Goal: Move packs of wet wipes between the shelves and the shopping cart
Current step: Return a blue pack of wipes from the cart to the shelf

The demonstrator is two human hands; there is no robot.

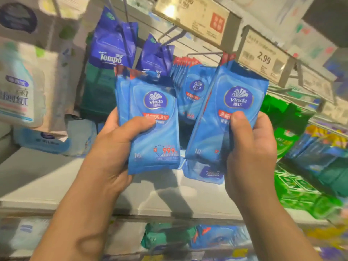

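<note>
My left hand [114,147] grips blue Vinda wet-wipe packs [154,132], at least two stacked, with the thumb across the front. My right hand [252,147] grips another blue Vinda pack [233,98], thumb on its front; its red top edge sits at the metal peg hook [205,53]. Behind, between my hands, several more Vinda packs [194,91] hang on a peg. No shopping cart is in view.
Dark blue Tempo packs [111,44] hang at upper left. Price tags [263,59] line the rail above. Green packs [293,176] fill the right shelf, pale packs [24,95] the left. A grey shelf board [56,178] lies below my hands.
</note>
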